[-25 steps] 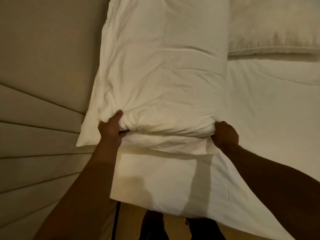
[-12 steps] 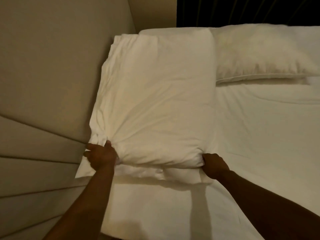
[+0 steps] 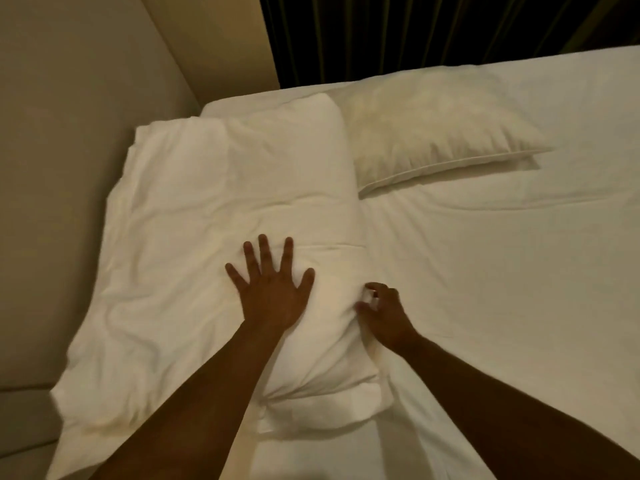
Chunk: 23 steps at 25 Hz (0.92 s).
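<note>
A white pillow [image 3: 214, 216] in a creased pillowcase lies along the left side of the bed, against the padded headboard. My left hand [image 3: 270, 289] presses flat on its near middle with fingers spread wide. My right hand [image 3: 381, 310] is at the pillow's right edge, fingers and thumb curled, pinching a fold of the pillowcase, with a bit of white cloth showing between them. The pillow's near end [image 3: 318, 400] is bunched and folded under between my forearms.
A second, bare pillow [image 3: 436, 133] lies at the far end of the bed, right of the first. White sheet [image 3: 502, 289] covers the mattress to the right. The beige padded headboard [image 3: 52, 168] runs along the left; dark curtains [image 3: 415, 29] hang beyond the bed.
Both hands let go of the pillow's near corners. My left hand moved up onto the pillow and spread flat; my right moved to its right edge. The view has tilted up.
</note>
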Each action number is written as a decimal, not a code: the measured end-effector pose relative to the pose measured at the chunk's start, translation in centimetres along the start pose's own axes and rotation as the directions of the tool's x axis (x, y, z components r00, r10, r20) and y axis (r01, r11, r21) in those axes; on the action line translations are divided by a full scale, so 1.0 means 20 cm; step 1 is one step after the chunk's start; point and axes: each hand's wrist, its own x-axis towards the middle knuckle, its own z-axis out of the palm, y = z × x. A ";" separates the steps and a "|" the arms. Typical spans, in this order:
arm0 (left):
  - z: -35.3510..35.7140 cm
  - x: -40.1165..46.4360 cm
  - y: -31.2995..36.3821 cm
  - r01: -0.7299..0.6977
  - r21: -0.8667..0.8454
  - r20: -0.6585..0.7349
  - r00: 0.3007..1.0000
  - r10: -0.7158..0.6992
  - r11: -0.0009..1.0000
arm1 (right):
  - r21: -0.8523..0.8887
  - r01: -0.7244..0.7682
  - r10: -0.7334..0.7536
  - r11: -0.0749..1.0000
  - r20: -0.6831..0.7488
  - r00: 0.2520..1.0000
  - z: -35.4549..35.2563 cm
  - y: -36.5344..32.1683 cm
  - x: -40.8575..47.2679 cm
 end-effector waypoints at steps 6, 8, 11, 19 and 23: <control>0.30 0.00 0.24 0.027 0.024 -0.072 0.997 -0.026 0.999 | 0.029 -0.112 0.106 0.993 0.144 0.984 0.12 0.19 -0.01; 0.34 -0.01 0.23 0.001 0.036 -0.076 0.997 0.002 0.999 | 0.006 -0.101 0.101 0.995 0.053 0.993 0.17 0.23 -0.01; 0.35 -0.01 0.23 -0.018 0.026 -0.117 0.993 0.021 1.000 | -0.007 -0.102 0.102 0.995 -0.006 0.995 0.20 0.23 -0.02; 0.33 0.04 -0.09 -0.317 0.096 -0.178 0.927 0.330 0.944 | -0.219 0.110 -0.145 0.970 -0.153 0.977 0.22 -0.05 0.04; 0.35 0.03 -0.25 -0.317 0.052 -0.265 0.910 0.319 0.947 | -0.421 0.033 -0.094 0.907 -0.125 0.988 0.42 -0.17 0.07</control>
